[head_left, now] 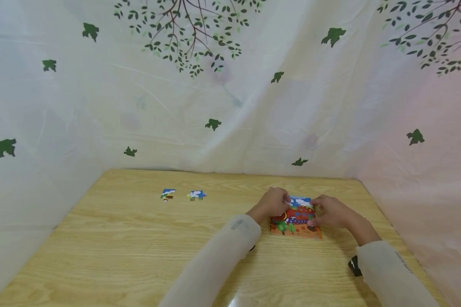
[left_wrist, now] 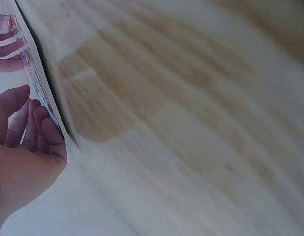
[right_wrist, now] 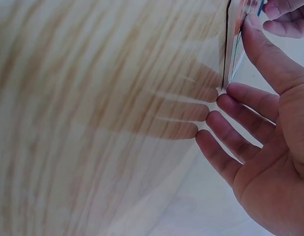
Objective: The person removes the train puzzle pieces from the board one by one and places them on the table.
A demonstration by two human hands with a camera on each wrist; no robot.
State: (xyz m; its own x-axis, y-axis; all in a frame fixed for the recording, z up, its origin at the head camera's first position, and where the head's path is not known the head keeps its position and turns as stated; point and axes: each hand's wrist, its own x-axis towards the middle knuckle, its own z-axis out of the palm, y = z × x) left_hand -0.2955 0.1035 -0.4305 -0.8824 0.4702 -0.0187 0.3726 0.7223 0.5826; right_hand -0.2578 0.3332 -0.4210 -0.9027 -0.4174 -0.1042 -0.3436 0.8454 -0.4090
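Observation:
A jigsaw puzzle (head_left: 299, 229) lies flat on the right part of the table, showing a red, blue and orange picture. My left hand (head_left: 273, 202) is at its upper left corner, with bent fingers (left_wrist: 53, 135) against the edge; whether they pinch a piece is hidden. On the opposite side my right hand (head_left: 332, 212) touches the puzzle. Its thumb (right_wrist: 262, 44) rests on the picture, while the fairly straight fingers reach the edge and the tabletop. Two loose puzzle pieces, one (head_left: 167, 195) beside the other (head_left: 197, 195), lie at the far left.
The wood-grained table (head_left: 138, 243) has a glossy surface that reflects the hands. A pale curtain (head_left: 169, 111) with leaf prints stands behind the table and along its sides.

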